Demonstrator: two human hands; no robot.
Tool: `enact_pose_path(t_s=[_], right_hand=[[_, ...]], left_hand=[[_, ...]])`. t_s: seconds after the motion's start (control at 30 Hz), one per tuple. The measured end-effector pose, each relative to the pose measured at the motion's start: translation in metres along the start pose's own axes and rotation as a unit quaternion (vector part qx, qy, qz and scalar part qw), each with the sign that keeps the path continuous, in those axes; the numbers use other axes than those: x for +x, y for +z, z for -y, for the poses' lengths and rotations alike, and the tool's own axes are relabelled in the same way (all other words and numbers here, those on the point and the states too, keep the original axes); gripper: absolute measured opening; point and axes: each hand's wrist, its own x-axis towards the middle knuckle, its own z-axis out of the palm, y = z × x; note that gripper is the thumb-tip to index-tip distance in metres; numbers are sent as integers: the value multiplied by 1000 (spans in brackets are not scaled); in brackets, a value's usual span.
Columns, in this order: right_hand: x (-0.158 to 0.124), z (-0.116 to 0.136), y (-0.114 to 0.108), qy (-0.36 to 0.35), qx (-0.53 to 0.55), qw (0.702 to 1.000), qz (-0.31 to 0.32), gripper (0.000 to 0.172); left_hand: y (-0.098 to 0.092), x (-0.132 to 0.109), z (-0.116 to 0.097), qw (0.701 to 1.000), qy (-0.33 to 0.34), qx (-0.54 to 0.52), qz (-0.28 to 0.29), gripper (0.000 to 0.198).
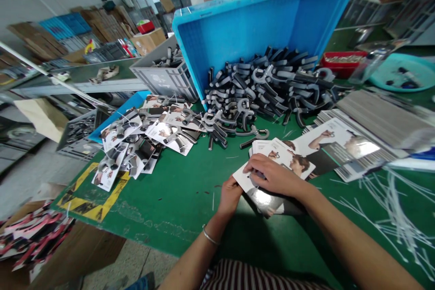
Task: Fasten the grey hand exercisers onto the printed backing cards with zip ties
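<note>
My left hand (pixel 231 198) pinches the left edge of a printed cardboard card (pixel 267 199) above the green table. My right hand (pixel 273 176) lies over the same card, its fingers bent at the small hole near the card's end; whether something small is between them is hidden. Under and behind it are more printed cards (pixel 277 145). Just beyond my hands, a heap of grey and black hand grippers (pixel 261 84) spills from a tipped blue crate (pixel 244 27). To the left, several hand grippers lie attached to cards (pixel 175 138).
White cable ties (pixel 396 217) are spread at the right, near a tall stack of cards (pixel 384 118). A red tray (pixel 343 63) and a turquoise basin (pixel 403 72) stand behind. Grey crates (pixel 166 77) are at the left, and a cardboard box (pixel 84 244) stands below the table edge.
</note>
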Motion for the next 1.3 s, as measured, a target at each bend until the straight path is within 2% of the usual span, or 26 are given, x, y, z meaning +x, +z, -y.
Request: enact_pose_path(t_s=[0.2,0.3,0.37,0.43,0.5,0.6,0.67,0.7,0.77,0.83,0.87,0.9,0.93,1.03,1.1,1.2,1.3], right_hand=[[0,2,3,5,-17,1000,11,9],[-1,3,3,3,-7,1000,4,14],[-2,0,3,14,40,999,-14,14],[-2,-5,3,44,127,990,-49,13],[-3,-7,3,83,223,966,-98,14],[-8,0,-1,109,307,933,-156,17],[-15,5,-11,113,321,921,-188,18],[-18,5,-19,119,318,916,-212,17],[-22,-6,-40,146,274,909,-277,19],[-17,-31,-63,198,157,915,-314,22],[-10,-47,-73,233,71,922,-300,22],[1,-64,-81,274,-26,928,-252,22],[13,-81,-86,308,-106,931,-163,22],[56,-117,-86,351,-138,925,-34,17],[80,-129,-77,369,-129,920,33,23],[96,-134,-65,383,-127,910,91,31],[93,-132,-68,386,-135,908,89,32]], left_hand=[[7,0,-7,998,14,-69,0,42],[-3,-4,-13,995,13,-100,15,48],[-14,-6,-20,996,12,-90,20,42],[-24,-4,-31,999,28,-43,5,34],[-28,4,-45,999,42,23,3,35],[-23,19,-66,990,21,105,87,43],[-17,25,-77,984,-13,112,139,44],[-14,25,-82,985,-21,100,139,42],[-9,18,-85,994,-12,61,87,38],[-4,4,-81,999,-1,24,34,36],[-1,-4,-77,999,-12,12,29,38],[2,-13,-71,999,-32,9,34,41],[6,-21,-65,997,-56,14,45,46],[14,-37,-52,991,-97,52,73,57],[17,-42,-50,985,-103,89,106,58],[16,-43,-56,970,-108,139,169,54],[9,-39,-61,953,-115,169,223,56]])
